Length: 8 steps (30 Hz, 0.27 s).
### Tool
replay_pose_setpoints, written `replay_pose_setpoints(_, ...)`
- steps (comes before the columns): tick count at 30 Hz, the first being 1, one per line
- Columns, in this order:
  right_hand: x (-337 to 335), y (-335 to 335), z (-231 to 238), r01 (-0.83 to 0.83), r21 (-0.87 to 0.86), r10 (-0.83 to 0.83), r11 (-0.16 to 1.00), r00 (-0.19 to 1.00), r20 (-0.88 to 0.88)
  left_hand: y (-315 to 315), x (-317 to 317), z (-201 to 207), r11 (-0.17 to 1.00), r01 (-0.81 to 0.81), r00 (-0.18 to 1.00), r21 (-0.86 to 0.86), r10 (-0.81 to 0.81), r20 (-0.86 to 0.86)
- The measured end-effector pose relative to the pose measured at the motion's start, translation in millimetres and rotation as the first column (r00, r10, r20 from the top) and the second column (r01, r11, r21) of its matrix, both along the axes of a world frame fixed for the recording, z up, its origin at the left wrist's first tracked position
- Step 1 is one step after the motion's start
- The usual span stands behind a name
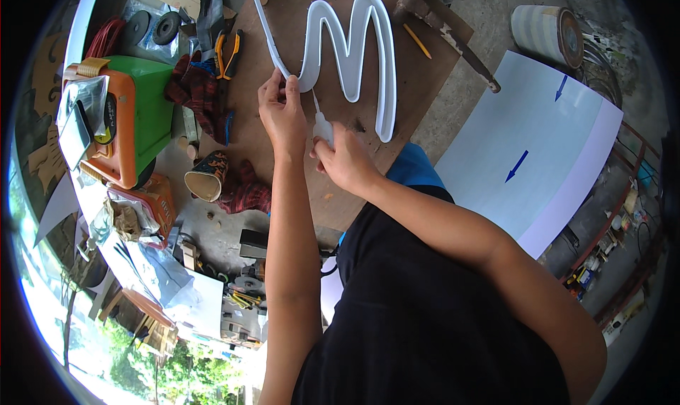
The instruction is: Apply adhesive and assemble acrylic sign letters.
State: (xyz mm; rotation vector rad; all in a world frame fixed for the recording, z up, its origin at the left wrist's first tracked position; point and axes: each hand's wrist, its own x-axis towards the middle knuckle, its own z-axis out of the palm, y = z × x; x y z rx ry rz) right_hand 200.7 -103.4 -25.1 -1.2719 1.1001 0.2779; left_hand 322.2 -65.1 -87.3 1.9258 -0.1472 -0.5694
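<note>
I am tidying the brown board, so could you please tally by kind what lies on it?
White M-shaped channel letter: 1
Long white plastic strip: 1
Yellow pencil: 1
Rusty hammer: 1
Orange-handled pliers: 1
Total: 5

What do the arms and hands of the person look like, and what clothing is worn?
Both forearms are bare, with no sleeves reaching them. The left hand and the right hand wear no gloves, and no rings or watch can be seen. The person wears a black sleeveless top.
</note>
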Motion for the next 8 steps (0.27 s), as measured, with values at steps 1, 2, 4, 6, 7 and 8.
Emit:
replay_pose_setpoints(1, -0.1, 0.2, -0.7, 0.008, 0.000, -0.008, 1.000, 1.000, 0.007, -0.1, 0.1, 0.7, 1.000, 0.001, 1.000, 0.005, -0.001, -0.003)
replay_pose_setpoints(2, -0.1, 0.4, -1.6, 0.016, 0.001, -0.016, 1.000, 1.000, 0.015, -0.1, 0.3, 0.8, 1.000, 0.001, 1.000, 0.005, -0.001, -0.003)
replay_pose_setpoints(4, 0.3, -0.2, -3.6, 0.000, 0.003, 0.000, 1.000, 1.000, 0.004, -0.4, 1.0, 0.7, 0.999, 0.015, 1.000, 0.031, -0.015, 0.007)
replay_pose_setpoints(6, 0.5, -1.0, -2.3, -0.017, 0.007, 0.017, 1.000, 1.000, -0.007, 1.1, 0.9, -0.6, 1.000, 0.011, 1.000, 0.024, -0.011, 0.008)
replay_pose_setpoints(7, 0.5, -1.5, -1.1, -0.026, 0.019, 0.026, 0.999, 1.000, -0.013, 1.7, 0.9, -1.2, 1.000, 0.008, 1.000, 0.016, -0.008, 0.011)
replay_pose_setpoints(8, 1.8, -3.3, 1.0, -0.034, 0.029, 0.034, 0.999, 0.999, -0.017, 1.8, 1.2, -2.7, 1.000, 0.006, 1.000, 0.008, -0.006, 0.007)
